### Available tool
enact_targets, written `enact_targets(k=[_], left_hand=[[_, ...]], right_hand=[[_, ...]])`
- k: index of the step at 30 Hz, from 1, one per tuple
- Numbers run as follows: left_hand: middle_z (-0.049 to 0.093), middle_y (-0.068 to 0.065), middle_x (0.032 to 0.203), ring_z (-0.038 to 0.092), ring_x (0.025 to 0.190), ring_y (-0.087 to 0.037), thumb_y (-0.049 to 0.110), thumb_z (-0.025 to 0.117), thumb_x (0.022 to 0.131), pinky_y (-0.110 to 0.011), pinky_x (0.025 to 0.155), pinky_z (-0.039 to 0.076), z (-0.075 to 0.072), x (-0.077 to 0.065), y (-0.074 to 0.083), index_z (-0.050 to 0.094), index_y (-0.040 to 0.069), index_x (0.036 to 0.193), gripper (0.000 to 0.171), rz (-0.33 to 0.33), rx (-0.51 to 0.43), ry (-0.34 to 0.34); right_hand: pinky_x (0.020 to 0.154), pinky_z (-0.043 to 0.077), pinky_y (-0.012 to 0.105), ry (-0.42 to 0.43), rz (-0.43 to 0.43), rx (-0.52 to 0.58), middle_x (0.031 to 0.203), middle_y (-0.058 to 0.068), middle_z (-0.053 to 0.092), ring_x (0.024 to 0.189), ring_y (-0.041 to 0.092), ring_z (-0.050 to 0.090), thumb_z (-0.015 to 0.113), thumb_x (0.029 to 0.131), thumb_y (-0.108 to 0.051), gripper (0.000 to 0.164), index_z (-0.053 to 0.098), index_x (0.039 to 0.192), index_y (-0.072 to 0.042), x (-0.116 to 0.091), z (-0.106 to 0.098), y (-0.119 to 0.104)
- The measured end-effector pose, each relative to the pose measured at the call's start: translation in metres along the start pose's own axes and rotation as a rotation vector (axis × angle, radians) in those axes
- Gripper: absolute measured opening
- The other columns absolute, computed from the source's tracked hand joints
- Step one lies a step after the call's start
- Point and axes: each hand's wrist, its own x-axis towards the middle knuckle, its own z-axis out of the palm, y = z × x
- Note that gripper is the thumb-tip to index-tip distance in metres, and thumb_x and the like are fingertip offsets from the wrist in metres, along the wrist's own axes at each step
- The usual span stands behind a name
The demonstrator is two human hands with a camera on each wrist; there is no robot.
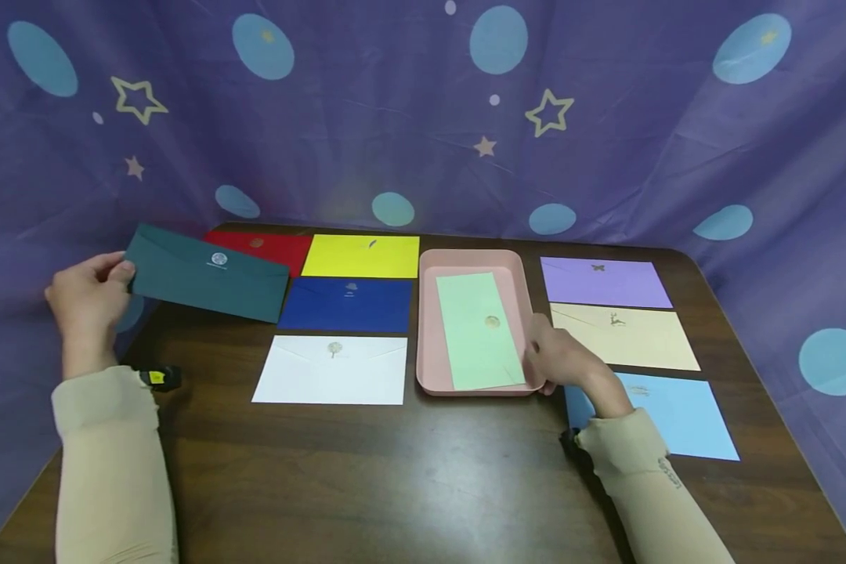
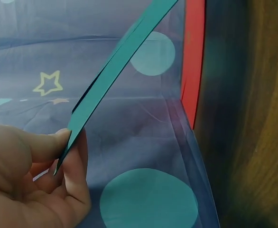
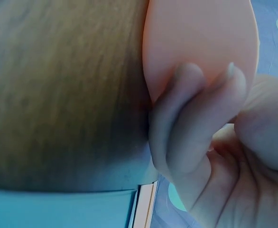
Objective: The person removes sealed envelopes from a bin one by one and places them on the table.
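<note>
My left hand [image 1: 90, 301] pinches the left end of a dark teal envelope [image 1: 207, 274] between thumb and fingers. The envelope is raised and tilted, overlapping a red envelope [image 1: 271, 249] in the head view; the left wrist view shows it nearly edge-on. At the front right corner of a pink tray [image 1: 433, 360], my right hand [image 1: 567, 356] grips the edge, its curled fingers [image 3: 191, 123] against the outer wall in the right wrist view. A mint green envelope [image 1: 475, 337] lies lengthwise inside the tray.
Left of the tray lie a yellow envelope [image 1: 363, 262], a navy one [image 1: 345, 309] and a white one [image 1: 331, 376]. To its right are a purple envelope [image 1: 606, 286], a cream one [image 1: 634, 341] and a light blue one [image 1: 691, 415]. A patterned purple curtain [image 1: 395, 117] hangs behind the table.
</note>
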Motion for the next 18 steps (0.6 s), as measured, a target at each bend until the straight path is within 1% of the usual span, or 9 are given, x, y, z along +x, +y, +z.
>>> enact_targets(k=[1, 3, 6, 8, 10, 12, 14, 16, 18], left_hand=[[0.067, 0.0, 0.126, 0.032, 0.149, -0.049, 0.036, 0.047, 0.112, -0.053, 0.126, 0.018, 0.0009, 0.0, -0.0005, 0.057, 0.008, 0.152, 0.05, 0.011, 0.013, 0.002], [0.058, -0.018, 0.145, 0.029, 0.149, -0.051, 0.034, 0.043, 0.113, -0.055, 0.127, 0.019, 0.0019, -0.0001, -0.0009, 0.054, 0.007, 0.154, 0.05, 0.007, 0.03, -0.014], [0.052, -0.029, 0.146, 0.026, 0.15, -0.054, 0.028, 0.037, 0.111, -0.056, 0.128, 0.02, 0.0028, 0.0004, -0.0012, 0.051, 0.004, 0.156, 0.052, -0.001, 0.045, -0.053], [0.053, -0.029, 0.14, 0.024, 0.151, -0.054, 0.026, 0.036, 0.108, -0.056, 0.128, 0.021, 0.0033, 0.0011, -0.001, 0.05, 0.005, 0.157, 0.055, -0.012, 0.049, -0.078], [0.054, -0.028, 0.134, 0.024, 0.15, -0.055, 0.024, 0.037, 0.106, -0.057, 0.128, 0.021, 0.0042, 0.0022, -0.0015, 0.049, 0.004, 0.157, 0.056, -0.012, 0.05, -0.092], [0.054, -0.027, 0.135, 0.023, 0.151, -0.056, 0.024, 0.039, 0.105, -0.057, 0.128, 0.02, 0.005, 0.003, -0.0027, 0.048, 0.005, 0.158, 0.057, -0.012, 0.059, -0.105], [0.053, -0.029, 0.145, 0.021, 0.151, -0.057, 0.023, 0.041, 0.106, -0.059, 0.128, 0.019, 0.0057, 0.0037, -0.005, 0.044, 0.004, 0.16, 0.057, -0.005, 0.074, -0.121], [0.047, -0.032, 0.155, 0.02, 0.15, -0.061, 0.023, 0.041, 0.108, -0.062, 0.127, 0.019, 0.0068, 0.0041, -0.0077, 0.04, 0.002, 0.161, 0.057, 0.016, 0.101, -0.138], [0.042, -0.035, 0.158, 0.02, 0.148, -0.063, 0.022, 0.041, 0.109, -0.065, 0.125, 0.019, 0.0083, 0.0043, -0.0105, 0.039, -0.001, 0.161, 0.057, 0.041, 0.125, -0.155]], right_hand=[[0.049, 0.058, 0.039, -0.001, -0.003, -0.001, 0.077, 0.015, 0.064, 0.05, 0.024, 0.066, 0.032, 0.112, -0.007, 0.017, 0.04, 0.123, 0.004, -0.0003, -0.0001, -0.0001], [0.049, 0.058, 0.039, 0.001, 0.005, 0.001, 0.078, 0.015, 0.064, 0.05, 0.024, 0.066, 0.033, 0.111, -0.007, 0.017, 0.04, 0.123, 0.004, -0.0007, 0.0001, -0.0009], [0.049, 0.058, 0.038, 0.001, 0.008, -0.003, 0.078, 0.015, 0.064, 0.05, 0.024, 0.066, 0.033, 0.111, -0.007, 0.017, 0.039, 0.123, 0.004, -0.0013, 0.0, -0.0007], [0.05, 0.058, 0.039, 0.0, 0.014, -0.002, 0.078, 0.015, 0.064, 0.05, 0.024, 0.066, 0.033, 0.111, -0.007, 0.016, 0.039, 0.122, 0.003, -0.0018, -0.0002, -0.0003], [0.05, 0.058, 0.039, 0.001, 0.011, -0.001, 0.077, 0.014, 0.064, 0.05, 0.024, 0.065, 0.033, 0.111, -0.007, 0.014, 0.039, 0.119, 0.003, -0.0023, -0.0005, 0.0001], [0.051, 0.058, 0.039, 0.001, 0.005, 0.005, 0.075, 0.014, 0.064, 0.05, 0.024, 0.065, 0.033, 0.111, -0.007, 0.011, 0.039, 0.115, 0.001, -0.0026, -0.0006, 0.0001], [0.05, 0.058, 0.039, 0.001, -0.001, 0.011, 0.075, 0.014, 0.064, 0.05, 0.024, 0.065, 0.033, 0.111, -0.006, 0.009, 0.039, 0.112, 0.0, -0.0025, -0.0004, -0.0001], [0.05, 0.058, 0.039, 0.0, -0.007, 0.013, 0.075, 0.014, 0.064, 0.05, 0.023, 0.065, 0.033, 0.111, -0.006, 0.008, 0.039, 0.111, 0.0, -0.0023, 0.0, -0.0004], [0.05, 0.058, 0.038, -0.001, -0.009, 0.013, 0.074, 0.014, 0.063, 0.05, 0.023, 0.065, 0.033, 0.111, -0.006, 0.008, 0.039, 0.11, -0.001, -0.002, 0.0004, -0.0005]])
